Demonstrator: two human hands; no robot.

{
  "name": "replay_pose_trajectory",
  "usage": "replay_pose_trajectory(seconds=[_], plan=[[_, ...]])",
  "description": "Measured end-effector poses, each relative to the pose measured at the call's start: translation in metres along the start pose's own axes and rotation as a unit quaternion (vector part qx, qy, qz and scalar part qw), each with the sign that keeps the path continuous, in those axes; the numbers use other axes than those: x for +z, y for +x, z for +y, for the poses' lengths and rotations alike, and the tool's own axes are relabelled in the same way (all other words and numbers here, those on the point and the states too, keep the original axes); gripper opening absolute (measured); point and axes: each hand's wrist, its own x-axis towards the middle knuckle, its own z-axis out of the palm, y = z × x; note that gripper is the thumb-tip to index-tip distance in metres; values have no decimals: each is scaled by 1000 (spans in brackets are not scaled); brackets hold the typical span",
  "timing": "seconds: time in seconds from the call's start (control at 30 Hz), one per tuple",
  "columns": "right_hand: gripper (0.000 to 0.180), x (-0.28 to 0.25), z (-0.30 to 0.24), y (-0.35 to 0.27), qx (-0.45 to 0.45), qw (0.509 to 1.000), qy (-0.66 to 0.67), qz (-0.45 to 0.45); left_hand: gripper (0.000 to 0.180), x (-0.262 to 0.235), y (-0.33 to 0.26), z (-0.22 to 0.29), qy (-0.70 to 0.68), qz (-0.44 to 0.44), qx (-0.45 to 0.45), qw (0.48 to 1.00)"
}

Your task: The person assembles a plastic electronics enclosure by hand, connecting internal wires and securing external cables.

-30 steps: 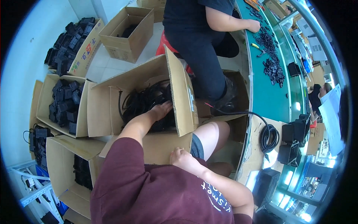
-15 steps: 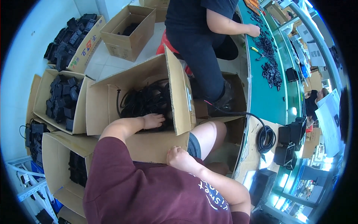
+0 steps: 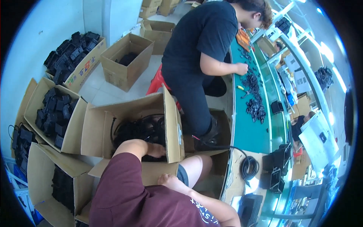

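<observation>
box flap [image 3: 173, 125] walls right, cables [image 3: 138, 130] fill box

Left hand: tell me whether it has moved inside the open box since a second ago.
Yes. The left hand has slid toward the box's right flap, now lying lower among the black cables.

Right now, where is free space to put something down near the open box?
The pale floor between the cardboard boxes is bare. The green bench is bare below its heap of black parts. The open box, where the left hand reaches, is crowded with black cables.
</observation>
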Motion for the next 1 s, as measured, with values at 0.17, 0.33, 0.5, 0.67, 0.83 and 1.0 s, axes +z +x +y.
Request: replay_pose_trajectory(seconds=[0.17, 0.33, 0.5, 0.67, 0.83, 1.0], plan=[[10, 5, 10, -12, 47, 997, 30, -47, 27, -108, 72, 37, -182, -144, -244, 941], [10, 10, 13, -7, 14, 996, 86, -24, 36, -73, 56, 30, -155, -178, -266, 935], [10, 20, 9, -7, 19, 997, 74, -24, 28, -61, 2, 31, -35, -163, -209, 964], [12, -6, 10, -7, 30, 995, 25, -93, 29, -213, -20, 92, 51, -305, -178, 934], [14, -21, 15, -6, 0, 993, 83, -79, 28, -276, -35, 128, 46, -271, -282, 919], [15, -25, 19, -5, -27, 991, 94, -88, 31, -317, -42, 156, 27, -196, -427, 882]])
